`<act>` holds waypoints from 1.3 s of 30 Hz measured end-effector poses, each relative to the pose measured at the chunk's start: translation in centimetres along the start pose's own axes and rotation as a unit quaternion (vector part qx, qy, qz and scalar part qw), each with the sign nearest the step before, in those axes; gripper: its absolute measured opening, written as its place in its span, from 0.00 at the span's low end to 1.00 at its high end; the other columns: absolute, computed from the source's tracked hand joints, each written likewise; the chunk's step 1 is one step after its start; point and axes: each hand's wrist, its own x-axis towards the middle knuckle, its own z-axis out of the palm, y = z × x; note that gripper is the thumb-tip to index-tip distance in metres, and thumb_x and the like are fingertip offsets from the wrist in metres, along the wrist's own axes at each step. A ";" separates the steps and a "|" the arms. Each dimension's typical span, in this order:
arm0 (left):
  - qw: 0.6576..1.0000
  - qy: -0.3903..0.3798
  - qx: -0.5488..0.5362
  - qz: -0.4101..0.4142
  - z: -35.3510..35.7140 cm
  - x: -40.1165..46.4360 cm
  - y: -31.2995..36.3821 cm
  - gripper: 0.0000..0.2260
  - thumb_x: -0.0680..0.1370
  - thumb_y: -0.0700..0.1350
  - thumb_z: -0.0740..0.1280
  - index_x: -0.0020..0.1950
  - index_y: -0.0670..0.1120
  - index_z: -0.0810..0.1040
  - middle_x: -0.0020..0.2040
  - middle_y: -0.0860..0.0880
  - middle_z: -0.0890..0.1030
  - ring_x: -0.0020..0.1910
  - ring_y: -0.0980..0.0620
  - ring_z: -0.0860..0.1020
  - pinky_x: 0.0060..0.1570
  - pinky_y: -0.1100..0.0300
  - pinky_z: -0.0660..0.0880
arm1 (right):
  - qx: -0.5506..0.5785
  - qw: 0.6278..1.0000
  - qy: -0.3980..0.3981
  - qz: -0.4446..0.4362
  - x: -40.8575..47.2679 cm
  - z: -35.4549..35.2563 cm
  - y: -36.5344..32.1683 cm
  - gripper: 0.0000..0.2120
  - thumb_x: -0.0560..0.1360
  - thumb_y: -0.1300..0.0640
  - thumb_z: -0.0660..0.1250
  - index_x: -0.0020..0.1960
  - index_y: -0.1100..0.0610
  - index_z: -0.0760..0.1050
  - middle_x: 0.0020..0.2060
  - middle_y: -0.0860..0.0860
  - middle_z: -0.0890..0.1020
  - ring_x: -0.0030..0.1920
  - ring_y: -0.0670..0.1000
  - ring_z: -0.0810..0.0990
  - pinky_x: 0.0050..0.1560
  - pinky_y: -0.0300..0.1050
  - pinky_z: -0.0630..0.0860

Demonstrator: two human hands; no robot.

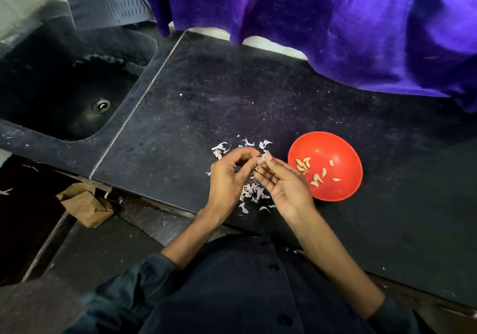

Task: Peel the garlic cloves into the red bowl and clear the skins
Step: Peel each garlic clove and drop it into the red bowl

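Dark sleeves are seen nearest the camera, and from them both forearms are stretched forward over the front edge of the black stone tabletop [258,96]. The left hand [228,176] and the right hand [281,184] are brought together, fingertips meeting, and a small pale garlic clove [261,158] is pinched between them; its long axis cannot be told, since most of it is hidden by the fingers. Both grips are narrow, closed on the clove. Papery skins [251,191] are scattered beneath and just beyond the hands. The red bowl [335,191] is set just beside the right hand, on its outer side, with peeled cloves [305,164] lying inside; the right hand is judged the nearer one for dropping the clove in. Further left a dark sink [38,132] is sunk into the surface, a brown paper bag [85,204] lies on the floor below, and at the back purple cloth [309,11] is hung.
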 end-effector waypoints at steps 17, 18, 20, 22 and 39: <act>0.998 0.023 -0.065 -0.006 -0.6 0.6 0.0 0.21 0.70 0.33 0.72 0.46 0.51 0.63 0.38 0.50 0.79 0.39 0.50 0.79 0.44 0.50 0.78 | 0.090 0.980 0.031 0.174 -0.7 1.6 0.0 0.10 0.78 0.64 0.63 0.40 0.62 0.80 0.30 0.52 0.77 0.27 0.44 0.76 0.27 0.34 0.75; 0.999 0.028 -0.046 0.004 -0.5 0.5 0.1 0.21 0.70 0.34 0.72 0.45 0.52 0.61 0.38 0.50 0.79 0.38 0.51 0.78 0.43 0.51 0.78 | 0.101 0.978 0.032 0.182 -0.7 1.8 0.0 0.09 0.78 0.64 0.63 0.42 0.62 0.79 0.30 0.52 0.78 0.27 0.44 0.75 0.26 0.33 0.75; 0.998 0.037 0.023 0.036 -0.3 0.3 0.2 0.22 0.72 0.31 0.70 0.44 0.52 0.60 0.39 0.51 0.79 0.37 0.53 0.78 0.41 0.56 0.77 | 0.121 0.974 0.035 0.189 -0.6 1.9 0.2 0.08 0.79 0.64 0.61 0.43 0.61 0.78 0.31 0.52 0.79 0.27 0.43 0.75 0.26 0.33 0.74; 0.992 0.037 0.102 0.065 -0.3 0.1 0.1 0.21 0.72 0.28 0.67 0.44 0.51 0.60 0.40 0.54 0.78 0.38 0.55 0.78 0.40 0.55 0.76 | 0.126 0.973 0.043 0.186 -0.6 2.0 0.3 0.09 0.80 0.65 0.60 0.44 0.60 0.77 0.33 0.52 0.79 0.29 0.43 0.75 0.26 0.33 0.74; 0.853 0.011 0.344 0.392 -1.0 -0.1 -1.4 0.10 0.71 0.39 0.64 0.47 0.46 0.64 0.41 0.47 0.82 0.36 0.55 0.73 0.21 0.61 0.64 | 0.089 0.981 0.079 0.156 -1.3 1.7 1.0 0.06 0.77 0.65 0.64 0.42 0.63 0.77 0.29 0.52 0.79 0.24 0.43 0.76 0.25 0.34 0.73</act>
